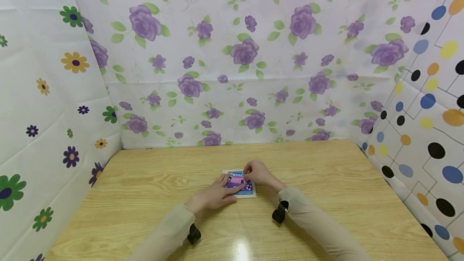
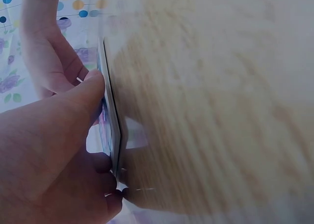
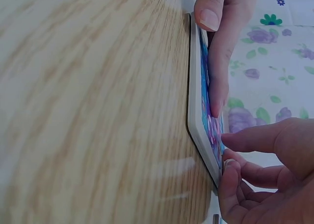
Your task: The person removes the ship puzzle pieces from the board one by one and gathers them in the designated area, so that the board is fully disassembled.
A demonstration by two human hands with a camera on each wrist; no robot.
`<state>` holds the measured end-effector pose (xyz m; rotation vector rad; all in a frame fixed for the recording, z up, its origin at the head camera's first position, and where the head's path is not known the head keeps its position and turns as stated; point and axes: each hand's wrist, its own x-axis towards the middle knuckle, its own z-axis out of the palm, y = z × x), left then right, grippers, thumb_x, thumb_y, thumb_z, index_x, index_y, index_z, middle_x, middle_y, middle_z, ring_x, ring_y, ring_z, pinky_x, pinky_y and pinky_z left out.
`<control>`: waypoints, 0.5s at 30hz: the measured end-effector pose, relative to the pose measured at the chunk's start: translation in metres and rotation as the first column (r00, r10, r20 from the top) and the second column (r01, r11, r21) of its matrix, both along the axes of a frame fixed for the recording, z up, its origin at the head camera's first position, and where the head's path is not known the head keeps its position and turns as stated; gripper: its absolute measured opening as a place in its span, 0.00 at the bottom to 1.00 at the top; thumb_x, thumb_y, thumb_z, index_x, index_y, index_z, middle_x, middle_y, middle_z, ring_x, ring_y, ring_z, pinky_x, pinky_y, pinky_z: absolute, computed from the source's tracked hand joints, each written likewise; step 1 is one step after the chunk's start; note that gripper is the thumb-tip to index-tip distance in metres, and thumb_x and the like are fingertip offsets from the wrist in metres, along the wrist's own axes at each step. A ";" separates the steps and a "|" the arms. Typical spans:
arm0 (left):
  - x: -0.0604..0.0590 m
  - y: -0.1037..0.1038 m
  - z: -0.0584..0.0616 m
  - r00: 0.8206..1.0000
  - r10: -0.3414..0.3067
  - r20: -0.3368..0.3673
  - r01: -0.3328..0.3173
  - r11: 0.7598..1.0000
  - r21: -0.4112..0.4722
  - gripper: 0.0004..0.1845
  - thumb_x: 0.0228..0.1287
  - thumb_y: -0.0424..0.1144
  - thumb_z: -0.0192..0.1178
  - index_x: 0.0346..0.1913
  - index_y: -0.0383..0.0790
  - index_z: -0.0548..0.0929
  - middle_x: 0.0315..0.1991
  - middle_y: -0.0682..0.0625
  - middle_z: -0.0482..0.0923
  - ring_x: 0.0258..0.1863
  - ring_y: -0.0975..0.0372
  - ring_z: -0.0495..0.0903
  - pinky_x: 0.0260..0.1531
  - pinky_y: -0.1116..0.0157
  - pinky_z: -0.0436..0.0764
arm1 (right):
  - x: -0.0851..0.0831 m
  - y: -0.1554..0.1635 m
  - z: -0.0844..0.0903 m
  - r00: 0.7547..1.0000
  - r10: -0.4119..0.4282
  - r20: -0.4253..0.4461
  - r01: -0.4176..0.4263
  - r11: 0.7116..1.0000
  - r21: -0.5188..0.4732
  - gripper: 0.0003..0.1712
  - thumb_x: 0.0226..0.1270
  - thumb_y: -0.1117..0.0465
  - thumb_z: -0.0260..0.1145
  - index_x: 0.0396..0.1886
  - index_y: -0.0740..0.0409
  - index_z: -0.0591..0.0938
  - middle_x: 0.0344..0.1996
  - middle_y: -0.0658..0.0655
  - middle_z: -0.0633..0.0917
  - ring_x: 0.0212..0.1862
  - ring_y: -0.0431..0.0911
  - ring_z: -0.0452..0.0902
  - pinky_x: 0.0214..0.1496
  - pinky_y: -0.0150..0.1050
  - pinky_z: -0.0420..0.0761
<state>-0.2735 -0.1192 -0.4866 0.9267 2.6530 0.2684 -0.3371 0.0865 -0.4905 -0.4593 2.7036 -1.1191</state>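
A thin board [image 1: 250,195] with a pale border and a colourful blue, pink and purple picture lies flat on the table. My left hand [image 1: 214,195] rests over its left side, with straight fingers spread across the picture and the thumb [image 3: 210,18] by the near edge. At the board's right far part is my right hand [image 1: 260,173], its thumb and forefinger bent together. Between those fingertips shows a small pale-edged piece [image 2: 80,80], mostly hidden; I cannot tell its exact kind. In the right wrist view the right thumb [image 3: 240,141] sits right at the picture surface.
The wooden table [image 1: 304,228] spreads out on all sides of the board. Behind it hangs a cloth with purple flowers [image 1: 243,53], with patterned cloths at left and right. A small black camera is strapped to each wrist.
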 end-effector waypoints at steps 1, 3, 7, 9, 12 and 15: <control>0.000 0.000 0.000 1.000 0.000 0.006 0.000 1.000 0.003 0.28 0.75 0.58 0.41 0.75 0.65 0.55 0.77 0.34 0.36 0.77 0.41 0.40 0.68 0.41 0.62 | 0.000 0.000 0.000 1.000 -0.006 0.009 0.006 1.000 0.000 0.04 0.58 0.69 0.68 0.33 0.63 0.84 0.25 0.53 0.80 0.26 0.41 0.71 0.27 0.30 0.70; -0.001 0.000 -0.001 1.000 0.002 0.019 -0.002 1.000 0.008 0.28 0.75 0.58 0.41 0.75 0.65 0.55 0.77 0.35 0.36 0.77 0.41 0.40 0.68 0.41 0.61 | 0.000 0.000 0.000 1.000 -0.013 0.018 0.013 1.000 -0.006 0.04 0.58 0.68 0.68 0.33 0.63 0.83 0.25 0.53 0.80 0.27 0.41 0.71 0.27 0.30 0.70; -0.003 0.000 0.000 1.000 -0.003 0.021 0.003 1.000 0.016 0.28 0.75 0.57 0.41 0.75 0.64 0.56 0.77 0.34 0.37 0.76 0.40 0.40 0.68 0.40 0.61 | 0.000 -0.001 -0.002 1.000 -0.024 0.018 0.025 0.999 -0.026 0.03 0.59 0.67 0.67 0.33 0.62 0.82 0.26 0.53 0.79 0.28 0.41 0.71 0.28 0.30 0.71; -0.003 -0.001 0.000 1.000 -0.008 0.014 0.008 1.000 0.017 0.28 0.75 0.57 0.41 0.75 0.63 0.56 0.77 0.34 0.37 0.76 0.40 0.41 0.67 0.40 0.62 | 0.000 -0.001 -0.002 0.999 -0.029 0.014 0.029 0.999 -0.038 0.02 0.61 0.67 0.67 0.32 0.62 0.82 0.26 0.53 0.80 0.28 0.41 0.72 0.28 0.30 0.71; -0.003 -0.001 0.000 1.000 -0.010 0.010 0.010 1.000 0.014 0.28 0.75 0.57 0.42 0.75 0.63 0.56 0.77 0.33 0.38 0.76 0.39 0.41 0.67 0.40 0.63 | 0.001 -0.003 -0.002 0.999 -0.044 -0.010 0.044 0.998 -0.042 0.02 0.61 0.67 0.67 0.31 0.61 0.82 0.26 0.53 0.80 0.28 0.41 0.72 0.28 0.30 0.71; -0.003 0.000 -0.001 1.000 -0.011 0.008 0.011 1.000 0.014 0.28 0.75 0.56 0.42 0.75 0.63 0.56 0.77 0.33 0.38 0.76 0.39 0.42 0.67 0.39 0.63 | 0.002 -0.003 -0.003 0.998 -0.057 -0.040 0.055 0.998 -0.034 0.03 0.59 0.66 0.69 0.31 0.62 0.82 0.25 0.53 0.81 0.28 0.41 0.73 0.27 0.30 0.71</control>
